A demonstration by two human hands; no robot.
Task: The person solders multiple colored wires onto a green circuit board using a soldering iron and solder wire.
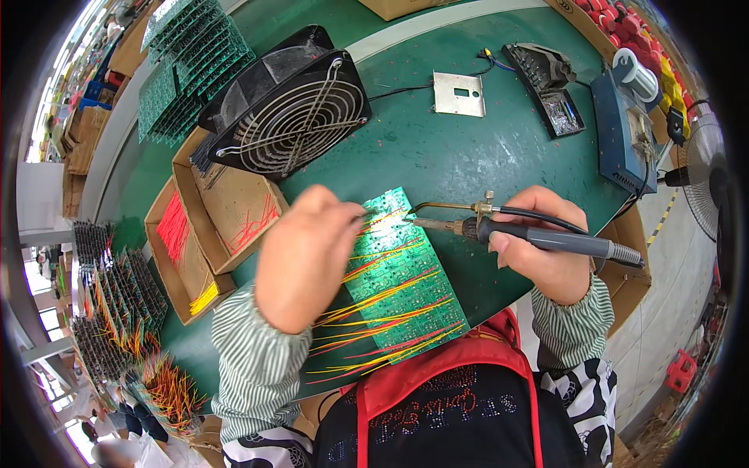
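Note:
A green circuit board (413, 290) lies on the table in front of me, with red and yellow wires (378, 303) standing out from it in rows toward the left. My right hand (546, 243) is wrapped round a soldering iron (558, 239) with a grey handle. A thin brass solder-feed tube (445, 206) is clamped along the iron, and both tips meet near the board's upper edge. Fingertips of my left hand (300, 253) pinch a thin dark wire-like piece (363, 216) just left of the tips; its exact kind is unclear.
At left, cardboard boxes (226, 269) hold cut red, yellow and dark wires. Behind them stand a black fan (292, 109) and stacked boards (187, 70). A metal plate (459, 94), an iron stand (546, 90) and a blue solder feeder (620, 132) are farther right. Wired boards crowd the left edge.

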